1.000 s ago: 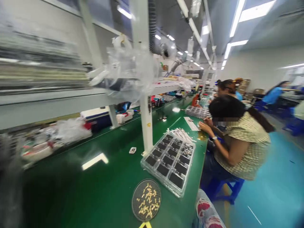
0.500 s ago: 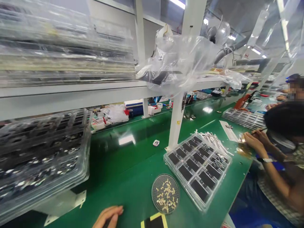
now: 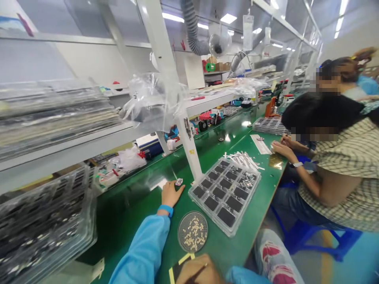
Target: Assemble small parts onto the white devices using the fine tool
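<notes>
My left hand (image 3: 172, 194), in a blue sleeve and wristband, reaches across the green bench, thumb spread from the fingers. Its fingertips are at a small white-and-dark piece (image 3: 179, 182); whether they touch it I cannot tell. At the bottom edge my right hand (image 3: 197, 271) is closed around a thin, dark, pointed tool (image 3: 200, 272), blurred and partly hidden. Beneath that hand lies a dark pad with yellow tape edges (image 3: 172, 275). Between my hands sits a round, grey mesh dish (image 3: 179, 228) holding many small cream-coloured bits (image 3: 194, 232).
A clear compartment tray (image 3: 229, 232) with dark flat parts lies right of the dish, paper strips (image 3: 242, 159) behind it. A white post (image 3: 189, 157) rises beside it. Stacked trays (image 3: 47, 225) stand at left. A co-worker (image 3: 331, 169) sits at right.
My left hand has reached forward from the near edge to the small white-and-dark piece. My right hand has come into view over the taped pad. The view has swung right.
</notes>
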The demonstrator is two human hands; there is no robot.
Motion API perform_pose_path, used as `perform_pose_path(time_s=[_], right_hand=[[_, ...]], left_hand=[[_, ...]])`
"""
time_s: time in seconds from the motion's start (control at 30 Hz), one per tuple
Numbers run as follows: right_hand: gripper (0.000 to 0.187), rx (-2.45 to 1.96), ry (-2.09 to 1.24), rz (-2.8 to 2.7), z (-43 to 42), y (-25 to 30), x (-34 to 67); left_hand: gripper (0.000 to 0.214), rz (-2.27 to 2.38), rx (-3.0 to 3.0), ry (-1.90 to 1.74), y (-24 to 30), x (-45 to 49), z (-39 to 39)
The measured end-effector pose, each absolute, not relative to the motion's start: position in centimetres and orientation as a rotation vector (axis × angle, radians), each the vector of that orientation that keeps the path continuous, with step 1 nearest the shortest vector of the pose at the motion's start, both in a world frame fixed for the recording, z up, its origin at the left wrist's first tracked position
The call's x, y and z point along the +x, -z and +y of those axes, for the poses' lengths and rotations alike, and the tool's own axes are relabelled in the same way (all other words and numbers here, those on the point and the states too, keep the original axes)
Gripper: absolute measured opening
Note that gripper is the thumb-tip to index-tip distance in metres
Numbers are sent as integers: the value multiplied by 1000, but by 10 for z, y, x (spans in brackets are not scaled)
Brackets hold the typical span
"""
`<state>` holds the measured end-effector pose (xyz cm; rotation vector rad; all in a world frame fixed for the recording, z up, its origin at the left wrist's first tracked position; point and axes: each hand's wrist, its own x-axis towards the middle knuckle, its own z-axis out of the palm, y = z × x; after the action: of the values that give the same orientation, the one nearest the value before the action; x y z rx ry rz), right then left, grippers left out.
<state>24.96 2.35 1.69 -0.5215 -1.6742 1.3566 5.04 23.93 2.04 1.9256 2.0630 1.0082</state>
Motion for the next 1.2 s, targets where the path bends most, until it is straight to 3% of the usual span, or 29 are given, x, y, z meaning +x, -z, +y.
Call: perform_pose_path(time_s=[0.2, 0.33, 0.5, 0.73, 0.87, 1.2], right_hand=[[45, -788, -1641, -1182, 43, -6, 272], [53, -786, -1720, -1116, 44, -8, 279], [42, -798, -1618, -1202, 40, -3, 286], [12, -621, -1517, -1446, 38, 1, 291], [8, -480, -1351, -1599, 37, -1, 288], [17, -472, -1106, -1902, 33, -1, 286]], left_hand=[[31, 1974, 1716, -1146, -25, 49, 246], [49, 1827, 1424, -1366, -20, 52, 213], [66, 1505, 1140, -1441, -15, 56, 108], [42, 1304, 882, -1381, -27, 70, -26], [32, 1347, 915, -1279, -29, 74, -43], [32, 1401, 1119, -1211, -16, 82, -48]])
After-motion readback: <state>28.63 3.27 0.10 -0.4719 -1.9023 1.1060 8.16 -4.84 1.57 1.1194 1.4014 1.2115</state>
